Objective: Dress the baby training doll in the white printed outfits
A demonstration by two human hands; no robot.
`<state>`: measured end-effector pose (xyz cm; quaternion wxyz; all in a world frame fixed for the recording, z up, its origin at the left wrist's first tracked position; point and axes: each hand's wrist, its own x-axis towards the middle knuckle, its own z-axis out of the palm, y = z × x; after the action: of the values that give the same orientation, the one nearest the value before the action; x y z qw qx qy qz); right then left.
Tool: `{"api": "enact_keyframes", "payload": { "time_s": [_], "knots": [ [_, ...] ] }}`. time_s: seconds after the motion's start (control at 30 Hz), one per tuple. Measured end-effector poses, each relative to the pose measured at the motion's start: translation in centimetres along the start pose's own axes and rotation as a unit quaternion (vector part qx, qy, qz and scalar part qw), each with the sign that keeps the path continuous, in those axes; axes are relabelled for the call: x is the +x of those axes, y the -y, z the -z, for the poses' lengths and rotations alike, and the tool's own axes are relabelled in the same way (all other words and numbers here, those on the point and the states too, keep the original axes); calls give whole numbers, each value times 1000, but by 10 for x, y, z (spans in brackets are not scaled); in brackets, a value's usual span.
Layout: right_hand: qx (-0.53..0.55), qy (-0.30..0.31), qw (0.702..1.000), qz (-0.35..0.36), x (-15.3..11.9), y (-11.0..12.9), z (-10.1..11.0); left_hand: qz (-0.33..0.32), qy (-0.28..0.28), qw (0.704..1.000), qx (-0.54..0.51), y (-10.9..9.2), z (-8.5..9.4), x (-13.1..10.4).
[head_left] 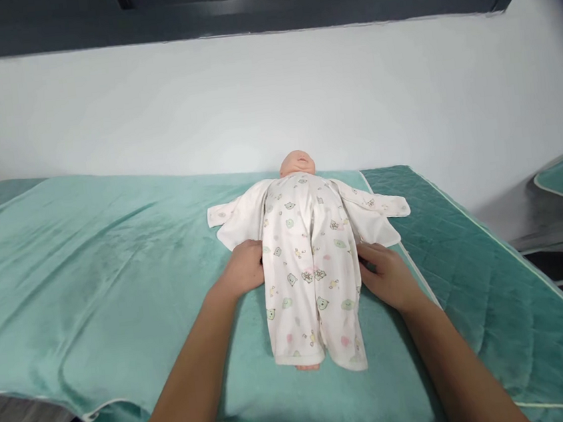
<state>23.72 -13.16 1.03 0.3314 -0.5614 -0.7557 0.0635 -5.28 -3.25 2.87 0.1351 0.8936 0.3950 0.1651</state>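
A baby doll (297, 162) lies on its back on the green blanket (132, 274), its head toward the wall. White patterned trousers (312, 268) are spread over its front, covering the body down to the feet; a bit of one foot shows below the left leg hem. Beneath them a white top (374, 228) has both sleeves stretched out sideways. My left hand (247, 265) is at the left edge of the trousers, its fingertips hidden by the cloth. My right hand (382, 271) touches the right edge, thumb and fingers curled at the fabric.
A white wall (150, 110) stands behind the doll, with a dark frame (290, 2) above. At the right is a darker green quilted mat (490, 283). Grey floor (22, 419) shows at the lower left.
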Motion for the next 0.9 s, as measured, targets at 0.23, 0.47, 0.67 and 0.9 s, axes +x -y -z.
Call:
{"api": "enact_keyframes", "payload": {
  "time_s": [0.23, 0.47, 0.67, 0.9],
  "knots": [
    [-26, -2, 1000, 13, 1, -1, -2, 39, 13, 996, 82, -1, 1, -1],
    [1, -47, 998, -31, -3, 0, -1, 51, 5, 995, 82, 2, -1, -1],
    [-37, -149, 984, -92, -1, -13, -7, 139, -150, 977, 51, 7, -2, 1],
    [-118, -172, 958, -199, 0, -31, -14, 321, -226, 910, 134, 20, -5, 2]
  ]
}}
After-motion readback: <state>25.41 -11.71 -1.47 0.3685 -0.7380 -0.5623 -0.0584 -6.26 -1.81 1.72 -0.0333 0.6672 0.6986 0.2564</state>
